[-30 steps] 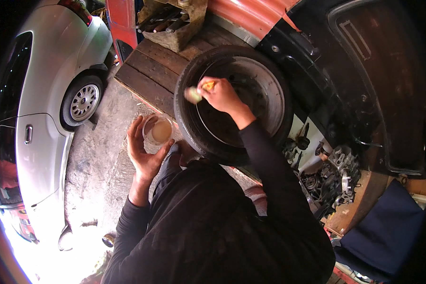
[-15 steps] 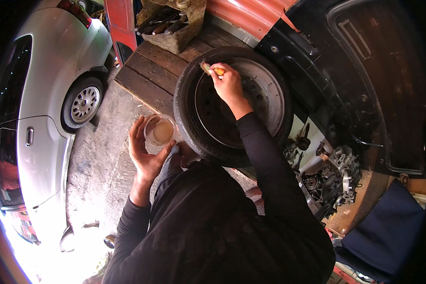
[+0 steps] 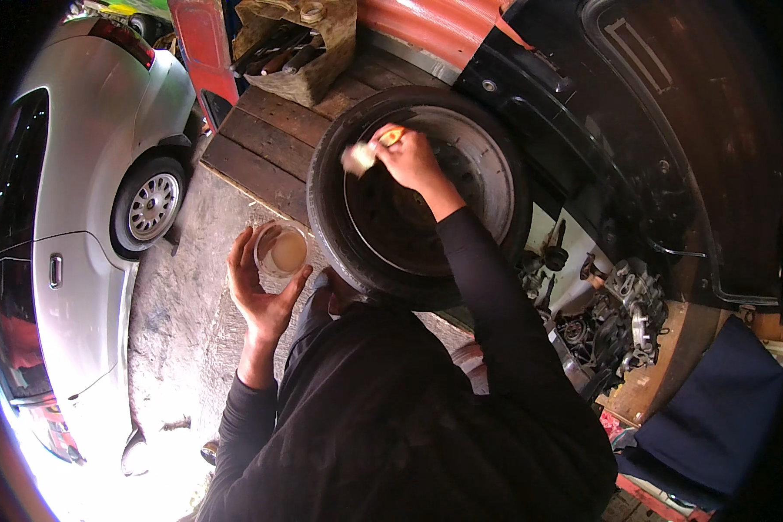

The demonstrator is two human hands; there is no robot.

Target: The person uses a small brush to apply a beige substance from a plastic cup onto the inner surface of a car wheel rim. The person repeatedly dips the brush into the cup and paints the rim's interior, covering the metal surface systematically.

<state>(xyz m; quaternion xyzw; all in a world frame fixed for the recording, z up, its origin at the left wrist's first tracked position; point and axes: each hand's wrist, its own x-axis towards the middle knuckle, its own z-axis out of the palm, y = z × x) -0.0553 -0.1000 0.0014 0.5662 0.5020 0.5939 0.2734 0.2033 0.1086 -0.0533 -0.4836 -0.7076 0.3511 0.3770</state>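
Observation:
A car wheel with its black tyre (image 3: 329, 204) lies flat on a wooden bench, its dark steel rim (image 3: 496, 187) facing up. My right hand (image 3: 409, 161) grips a paintbrush (image 3: 392, 137) with a yellow handle; its pale bristles, smeared by motion, are over the left edge of the rim, where tyre and rim meet. Whether they touch cannot be made out. Left of the wheel, my left hand (image 3: 264, 300) holds a clear plastic cup (image 3: 282, 250) between thumb and fingers. Some cloudy, pale liquid shows in the cup.
The plank bench (image 3: 265, 143) carries a cut-open container of tools (image 3: 300, 52) at the back. A silver car (image 3: 87, 191) stands on the left. Greasy engine parts (image 3: 613, 326) lie right of the wheel, under a large black panel (image 3: 670, 148). Dark blue cloth (image 3: 709, 418) hangs at lower right.
The brush has moved left and down along the wheel's edge, its bristles now blurred. My left hand still holds the cup in about the same place. The whole view has shifted slightly.

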